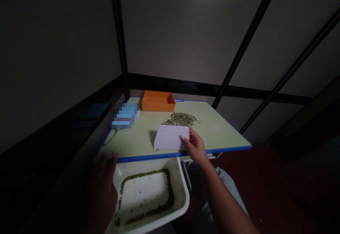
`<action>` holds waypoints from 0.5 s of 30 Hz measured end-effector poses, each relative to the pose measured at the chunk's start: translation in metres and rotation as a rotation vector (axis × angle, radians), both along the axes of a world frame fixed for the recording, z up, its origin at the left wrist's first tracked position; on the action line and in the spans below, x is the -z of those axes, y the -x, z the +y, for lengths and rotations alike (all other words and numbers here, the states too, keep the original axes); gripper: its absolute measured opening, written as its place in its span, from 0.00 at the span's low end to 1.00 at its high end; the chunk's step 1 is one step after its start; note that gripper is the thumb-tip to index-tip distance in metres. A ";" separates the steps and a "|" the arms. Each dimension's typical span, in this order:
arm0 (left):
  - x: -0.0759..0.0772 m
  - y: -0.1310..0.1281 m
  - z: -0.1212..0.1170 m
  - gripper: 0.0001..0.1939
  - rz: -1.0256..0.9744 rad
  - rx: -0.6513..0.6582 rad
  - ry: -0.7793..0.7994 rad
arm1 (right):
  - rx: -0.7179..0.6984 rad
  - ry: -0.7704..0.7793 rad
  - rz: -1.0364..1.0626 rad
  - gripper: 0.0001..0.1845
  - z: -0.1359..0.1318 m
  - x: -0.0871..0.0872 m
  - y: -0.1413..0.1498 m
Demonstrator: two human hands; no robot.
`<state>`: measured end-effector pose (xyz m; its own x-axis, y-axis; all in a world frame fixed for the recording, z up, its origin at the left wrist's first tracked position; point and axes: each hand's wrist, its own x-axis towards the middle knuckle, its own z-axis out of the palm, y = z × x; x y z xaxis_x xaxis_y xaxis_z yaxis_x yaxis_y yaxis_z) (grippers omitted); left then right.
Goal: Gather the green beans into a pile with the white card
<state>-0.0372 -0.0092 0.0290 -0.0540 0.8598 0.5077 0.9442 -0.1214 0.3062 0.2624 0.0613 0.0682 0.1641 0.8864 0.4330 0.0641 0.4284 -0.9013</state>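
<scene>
My right hand point(196, 147) is closed on the right end of a white card point(171, 137), its thumb on the near face. The card stands tilted on the pale green tabletop, just in front of a pile of small greenish beans or seeds point(180, 119). My left hand point(102, 188) is in shadow at the left side of a white plastic basin point(183, 195), fingers stretched up toward the table's edge. It seems to rest against the basin, hiding its left rim. More small grains point(170, 191) line the edges of the basin's floor.
An orange open box point(158, 104) stands at the back of the blue-edged table point(228, 134). On the left lies a blurred-out light blue item point(124, 116) with a cord. A blue pen-like stick point(179, 100) lies behind the box. Panelled walls enclose the table.
</scene>
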 end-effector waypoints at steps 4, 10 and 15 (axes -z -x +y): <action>0.000 -0.001 -0.001 0.28 -0.002 -0.012 0.008 | -0.027 0.006 0.064 0.12 0.001 0.000 0.000; 0.005 0.003 -0.001 0.28 0.002 0.005 -0.017 | 0.057 0.014 0.156 0.13 0.007 0.001 -0.002; 0.008 0.004 0.000 0.29 0.016 0.011 -0.008 | 0.066 0.032 0.113 0.14 0.007 -0.001 0.000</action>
<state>-0.0410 -0.0092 0.0208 -0.0360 0.8563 0.5153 0.9475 -0.1347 0.2901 0.2619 0.0680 0.0690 0.2684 0.8852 0.3799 -0.0121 0.3975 -0.9175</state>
